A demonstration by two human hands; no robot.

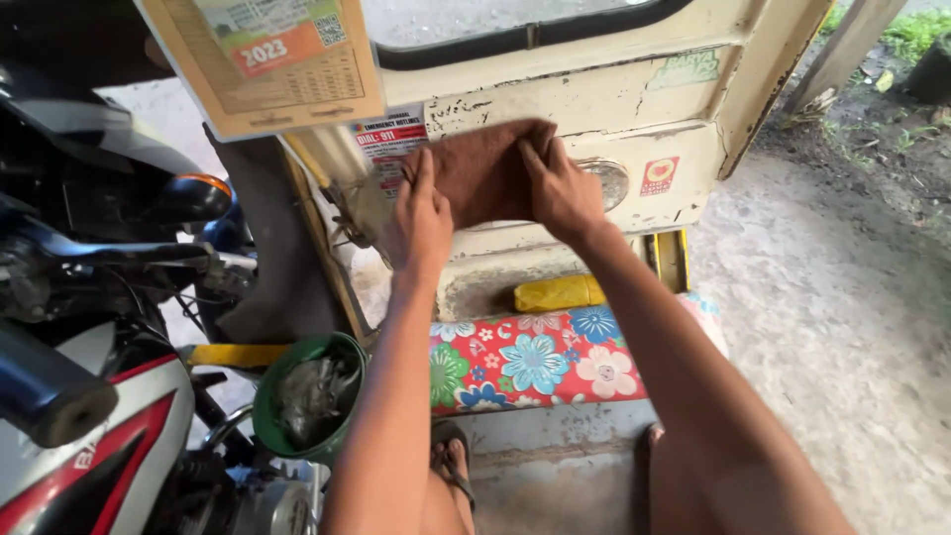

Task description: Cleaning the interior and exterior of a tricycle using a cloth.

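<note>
Roadside vehicle shed: motorcycle (pixel 89 396), sidecar panel (pixel 594 109), dirt ground (pixel 842 317).

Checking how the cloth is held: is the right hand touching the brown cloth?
Touching. The head view shows the right hand with fingers pressed on the brown cloth, no gap between them.
</note>
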